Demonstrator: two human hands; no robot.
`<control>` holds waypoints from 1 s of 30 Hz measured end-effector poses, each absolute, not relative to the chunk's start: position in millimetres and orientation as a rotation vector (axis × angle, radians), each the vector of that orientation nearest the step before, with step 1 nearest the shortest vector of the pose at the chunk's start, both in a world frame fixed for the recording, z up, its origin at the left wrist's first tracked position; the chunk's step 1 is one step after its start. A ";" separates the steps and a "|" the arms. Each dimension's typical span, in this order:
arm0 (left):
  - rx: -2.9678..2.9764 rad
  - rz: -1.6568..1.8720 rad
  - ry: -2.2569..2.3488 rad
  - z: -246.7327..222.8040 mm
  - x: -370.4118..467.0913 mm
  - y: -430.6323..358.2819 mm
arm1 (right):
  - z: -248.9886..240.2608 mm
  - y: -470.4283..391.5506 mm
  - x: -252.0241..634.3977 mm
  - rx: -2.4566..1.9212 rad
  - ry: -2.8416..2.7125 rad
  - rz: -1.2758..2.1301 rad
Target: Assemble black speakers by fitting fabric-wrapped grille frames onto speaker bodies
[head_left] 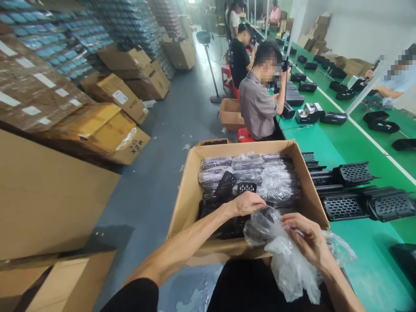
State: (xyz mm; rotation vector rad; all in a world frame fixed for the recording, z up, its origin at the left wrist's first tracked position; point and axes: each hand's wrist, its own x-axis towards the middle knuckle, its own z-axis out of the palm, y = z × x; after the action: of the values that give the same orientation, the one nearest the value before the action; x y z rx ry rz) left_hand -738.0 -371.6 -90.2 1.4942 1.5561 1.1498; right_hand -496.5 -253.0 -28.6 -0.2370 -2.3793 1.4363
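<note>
Clear crinkled plastic bag (286, 255), bunched

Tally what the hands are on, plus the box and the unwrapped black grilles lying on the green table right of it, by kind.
Hands: 2, left and right
Plastic bag, held by both hands: 1
Cardboard box of wrapped parts: 1
Black grilles on the green table: 3 clearly seen; more may hide in the stack
Total: 7
</note>
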 end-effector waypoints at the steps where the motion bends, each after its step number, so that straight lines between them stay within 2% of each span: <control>1: 1.509 1.155 1.601 -87.0 -737.8 -375.4 | -30.9 -245.3 -489.1 -0.323 -2.397 1.393; 7: 1.664 1.081 1.773 -39.8 -741.4 -380.7 | -12.8 -217.8 -450.9 -0.849 -2.503 1.166; 13: 1.952 1.019 1.556 16.8 -724.8 -357.3 | 28.3 -245.2 -489.9 -0.718 -2.459 1.266; 17: 2.034 1.227 1.438 33.4 -719.0 -338.8 | 27.9 -243.9 -524.8 -0.602 -2.347 1.203; 20: 1.767 1.440 1.641 18.6 -732.5 -336.3 | 29.4 -233.7 -510.9 -0.829 -2.218 1.272; 23: 1.494 1.298 1.689 -21.3 -744.4 -345.5 | 35.0 -227.1 -479.3 -1.041 -2.064 1.406; 26: 1.284 1.122 1.493 -72.1 -738.6 -356.9 | 34.5 -223.3 -461.3 -1.245 -1.851 1.456; 30: 1.003 1.080 1.150 -124.6 -706.5 -360.8 | 19.6 -217.6 -458.3 -1.373 -1.535 1.681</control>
State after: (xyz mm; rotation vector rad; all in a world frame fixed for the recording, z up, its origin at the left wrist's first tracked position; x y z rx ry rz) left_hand -706.5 -360.8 -124.6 1.0026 1.1501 1.0805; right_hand -458.3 -217.6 19.6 -1.3726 -1.5354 1.6811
